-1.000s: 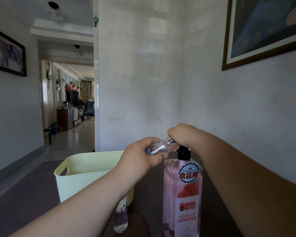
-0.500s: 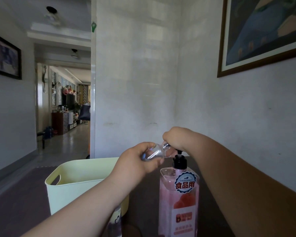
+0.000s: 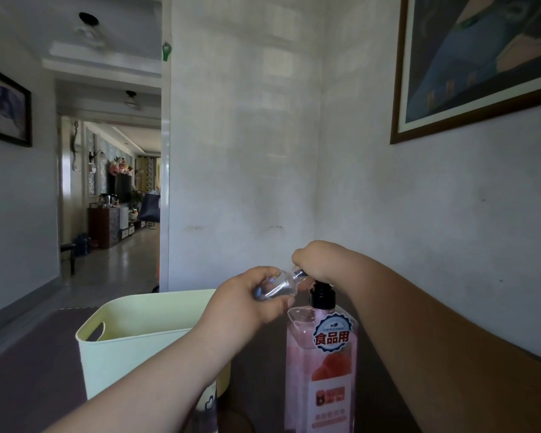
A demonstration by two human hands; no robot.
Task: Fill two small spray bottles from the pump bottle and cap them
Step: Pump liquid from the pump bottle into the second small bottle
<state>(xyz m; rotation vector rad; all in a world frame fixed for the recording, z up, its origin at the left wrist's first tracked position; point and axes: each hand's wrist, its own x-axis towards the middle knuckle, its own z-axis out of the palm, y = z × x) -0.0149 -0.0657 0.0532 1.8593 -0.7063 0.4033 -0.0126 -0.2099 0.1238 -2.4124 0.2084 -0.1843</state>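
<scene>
- Pale yellow basket (image 3: 144,334) sits on the dark table (image 3: 28,364), left of the action.
- Pink pump bottle (image 3: 320,364) stands upright just right of the basket, black pump collar on top.
- Right hand (image 3: 320,260) is clenched down over the pump head.
- Left hand (image 3: 247,303) is curled around the small spray bottle (image 3: 280,284), tilted, its neck up at the pump.
- Another clear bottle (image 3: 210,407) peeks out below the left forearm.
</scene>
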